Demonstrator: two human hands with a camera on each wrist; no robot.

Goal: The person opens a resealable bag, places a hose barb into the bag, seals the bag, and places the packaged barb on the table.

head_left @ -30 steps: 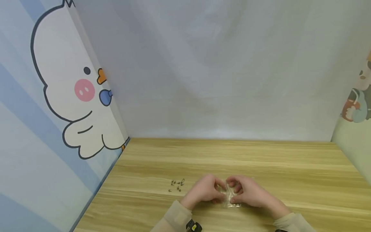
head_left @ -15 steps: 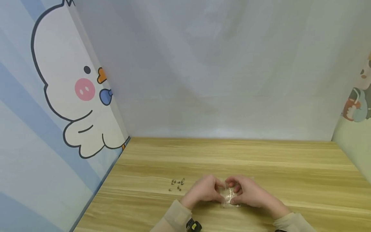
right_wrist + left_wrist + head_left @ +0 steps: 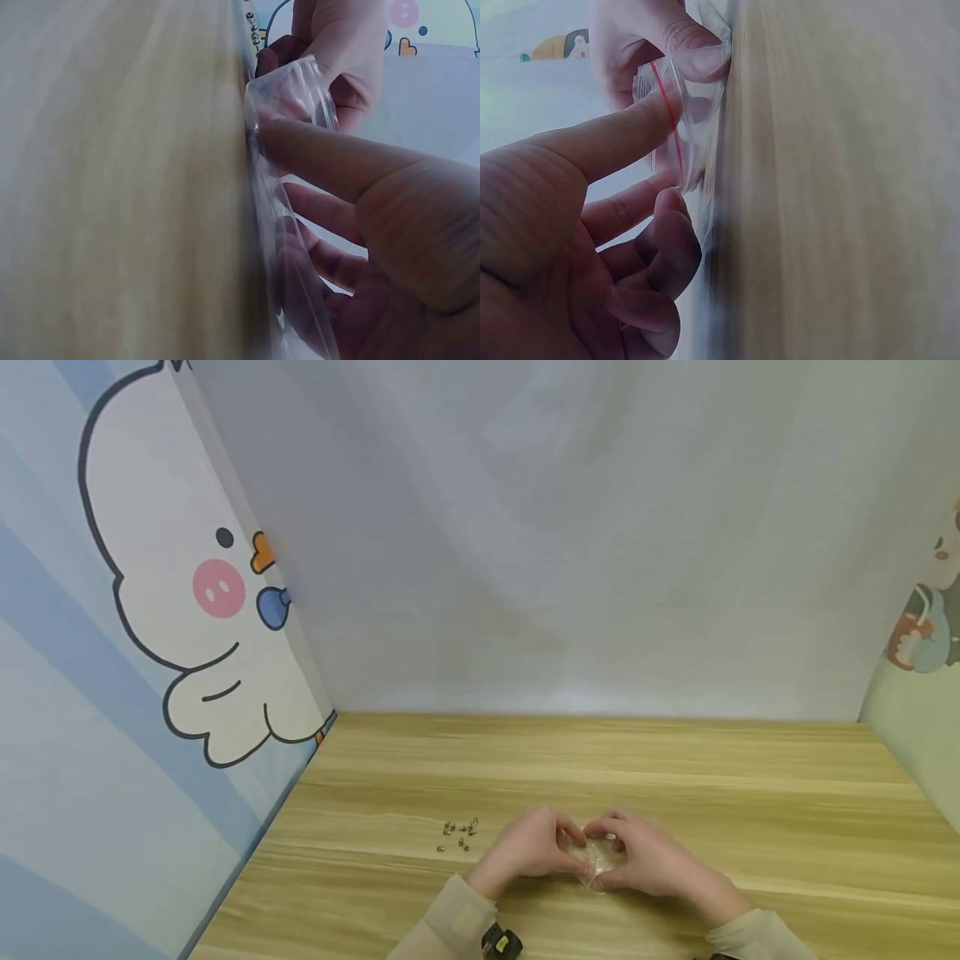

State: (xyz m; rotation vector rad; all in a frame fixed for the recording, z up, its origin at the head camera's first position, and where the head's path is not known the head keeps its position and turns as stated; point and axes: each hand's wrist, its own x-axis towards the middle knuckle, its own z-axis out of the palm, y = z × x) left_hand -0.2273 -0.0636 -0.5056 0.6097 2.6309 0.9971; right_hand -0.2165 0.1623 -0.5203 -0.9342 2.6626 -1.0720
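Note:
A small clear zip bag point(image 3: 597, 867) is between both hands, low over the table. My left hand point(image 3: 534, 845) pinches its edge between thumb and forefinger. The left wrist view shows a red line point(image 3: 667, 105) along that edge, with the other left fingers loosely curled below. From the other side my right hand point(image 3: 651, 857) grips the bag, its thumb point(image 3: 315, 154) pressed on the film in the right wrist view. The plastic looks creased and partly folded. Left of the hands lie several small brass-coloured metal pieces point(image 3: 462, 829), like little screws.
The wood-grain table point(image 3: 375, 760) runs back to a pale grey curtain point(image 3: 570, 568). At the left stands a panel with a cartoon duck point(image 3: 150, 527). A black band point(image 3: 501, 942) sits by the left sleeve point(image 3: 453, 914).
The fingertips of both hands have drawn slightly closer. The bag's lower right corner, which stuck out under the right thumb, is now gathered in between the hands. The small metal pieces stay put.

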